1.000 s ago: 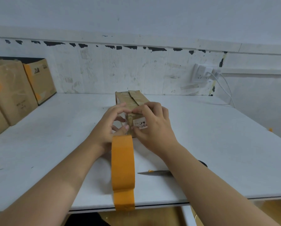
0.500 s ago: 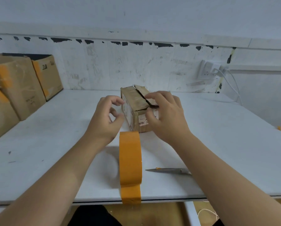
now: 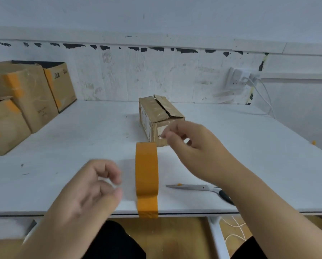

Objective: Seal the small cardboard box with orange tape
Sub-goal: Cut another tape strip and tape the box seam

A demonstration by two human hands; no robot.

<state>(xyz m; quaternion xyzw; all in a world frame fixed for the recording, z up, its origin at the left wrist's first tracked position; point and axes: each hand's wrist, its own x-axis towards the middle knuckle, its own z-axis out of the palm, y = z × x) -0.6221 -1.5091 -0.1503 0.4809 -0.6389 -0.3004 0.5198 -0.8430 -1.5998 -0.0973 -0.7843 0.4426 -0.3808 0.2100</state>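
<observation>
Small cardboard box (image 3: 161, 118) at frame centre, flaps unsealed. Orange tape roll (image 3: 146, 169) upright just below it. Left hand (image 3: 93, 191) lower left, right hand (image 3: 192, 146) centre-right: loosely curled, holding nothing.

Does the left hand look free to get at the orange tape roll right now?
Probably yes. The left hand holds nothing and hovers just beside the orange tape roll, which stands on edge on the table. Nothing lies between them; the scissors are on the roll's far side.
</observation>
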